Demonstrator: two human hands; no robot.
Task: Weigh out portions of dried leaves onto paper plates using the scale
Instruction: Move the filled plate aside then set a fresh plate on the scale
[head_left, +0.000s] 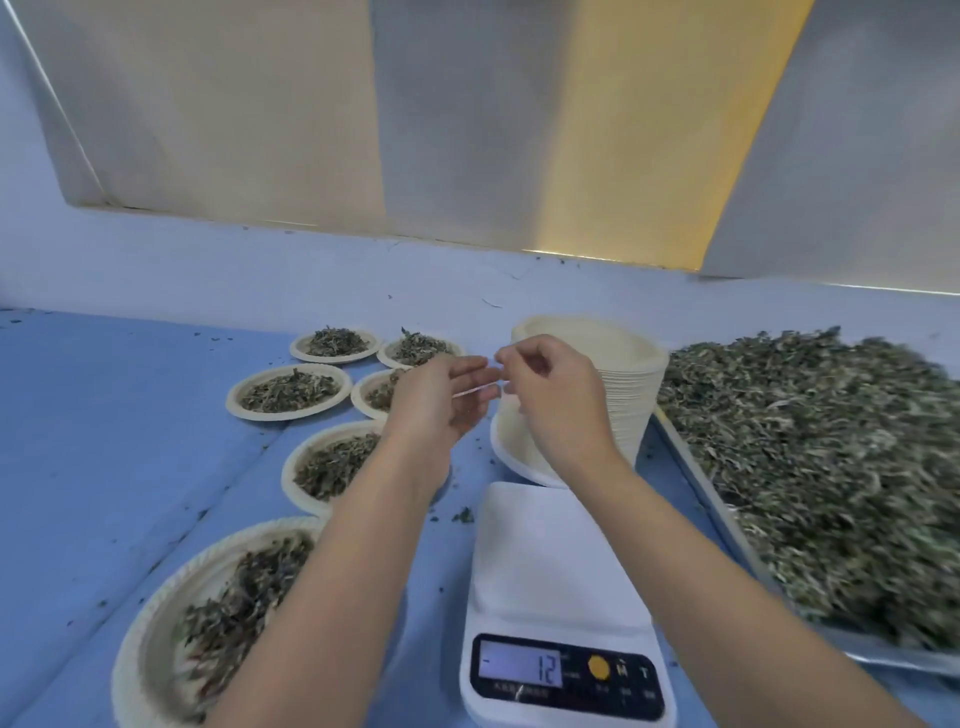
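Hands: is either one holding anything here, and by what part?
Cannot be told for sure. The right hand pinches something thin and pale in its fingertips above the plate stack; the left hand is open, palm up, holding nothing visible.

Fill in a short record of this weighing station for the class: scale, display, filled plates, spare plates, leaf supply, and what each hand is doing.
scale: white, platform bare, no plate on it
display: shows a minus sign and 12
filled plates: six in view, left of the scale, each holding dried leaves
spare plates: tall stack behind the scale
leaf supply: large heap on a metal tray, right
left hand: raised, palm open
right hand: raised, fingertips pinched together near the left hand; anything held is too small to tell
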